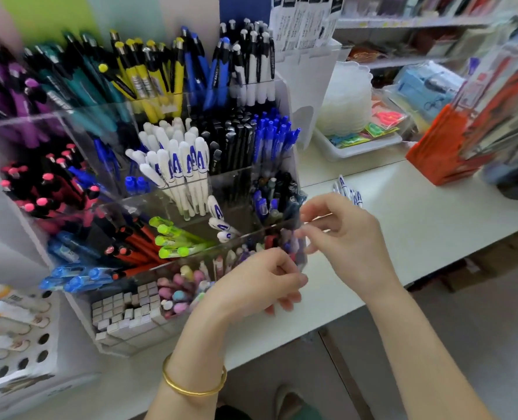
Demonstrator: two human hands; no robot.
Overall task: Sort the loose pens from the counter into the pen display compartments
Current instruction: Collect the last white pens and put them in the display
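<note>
A clear acrylic pen display point(191, 189) stands on the white counter point(418, 225), its tiered compartments packed with pens sorted by colour. White pens with blue print fill a middle compartment point(185, 165). A few loose white pens with blue print point(349, 191) lie on the counter just behind my right hand point(345, 234). My right hand hovers at the display's front right corner with fingers curled, fingertips blurred. My left hand point(257, 286), with a gold bangle on the wrist, has curled fingers against the lower front right compartment point(282, 244). Whether either hand holds a pen is hidden.
A white holder with round holes point(18, 338) stands at the left. Behind the counter sit a white tray of coloured sticky notes point(357, 144), an orange rack point(442, 159) and store shelves. The counter's front edge runs diagonally below my hands.
</note>
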